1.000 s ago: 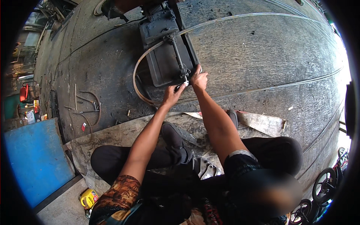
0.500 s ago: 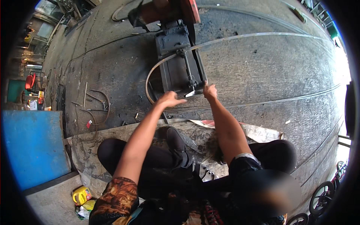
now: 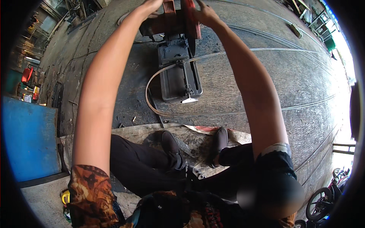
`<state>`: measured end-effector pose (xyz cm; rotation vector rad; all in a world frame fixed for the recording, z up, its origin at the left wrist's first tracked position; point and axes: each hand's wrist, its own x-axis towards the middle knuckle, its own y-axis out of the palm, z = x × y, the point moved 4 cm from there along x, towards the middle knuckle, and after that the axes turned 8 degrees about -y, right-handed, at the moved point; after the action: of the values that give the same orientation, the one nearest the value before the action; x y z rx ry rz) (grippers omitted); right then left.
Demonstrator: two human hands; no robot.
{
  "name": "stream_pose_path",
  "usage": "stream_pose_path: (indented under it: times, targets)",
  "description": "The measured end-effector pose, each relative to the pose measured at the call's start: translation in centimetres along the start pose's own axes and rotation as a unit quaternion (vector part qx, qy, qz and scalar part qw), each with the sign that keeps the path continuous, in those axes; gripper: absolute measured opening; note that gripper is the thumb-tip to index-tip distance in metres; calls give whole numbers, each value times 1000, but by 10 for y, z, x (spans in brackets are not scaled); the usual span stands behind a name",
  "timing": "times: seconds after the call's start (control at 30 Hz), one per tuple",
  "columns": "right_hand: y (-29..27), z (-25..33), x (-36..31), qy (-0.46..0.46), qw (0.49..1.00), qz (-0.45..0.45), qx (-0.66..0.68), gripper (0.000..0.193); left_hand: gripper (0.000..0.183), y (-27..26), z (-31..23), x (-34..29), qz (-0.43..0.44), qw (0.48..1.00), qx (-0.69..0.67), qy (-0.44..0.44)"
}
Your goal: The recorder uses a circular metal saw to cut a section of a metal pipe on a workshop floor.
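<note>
Past the shoes (image 3: 218,142), I see a curved rod (image 3: 146,93) crossing the cut-off saw (image 3: 171,54); farther off, the right hand (image 3: 206,16) has fingers parted beside its red guard (image 3: 193,24), and I cannot tell whether the left hand (image 3: 153,5) grips anything.

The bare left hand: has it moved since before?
Yes: the left hand went forward, from the near end of the grey rectangular metal base to beyond its far end.

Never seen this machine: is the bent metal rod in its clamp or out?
In: the rod crosses the base at the far end of the clamp; tightness, cannot tell.
</note>
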<state>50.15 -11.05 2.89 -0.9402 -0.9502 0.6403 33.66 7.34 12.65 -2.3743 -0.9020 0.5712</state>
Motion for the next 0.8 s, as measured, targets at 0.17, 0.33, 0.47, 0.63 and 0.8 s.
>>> stream_pose_path:
  times: [0.17,0.33,0.47,0.63,0.8]
  targets:
    - [11,114,38,-102,973,-209,-7,66,57,3,14,80,181,967,-169,-49]
    - [-16,127,33,111,989,-81,46,65,44,15,-3,70,305,943,-42,-127]
    - [-8,125,23,145,981,-114,58,62,46,23,-4,52,305,935,-101,-149]
    - [4,114,24,65,978,-197,7,64,36,26,-1,48,330,928,-121,-126]
    - [8,122,23,73,982,-170,43,65,31,24,10,54,347,920,-103,-154]
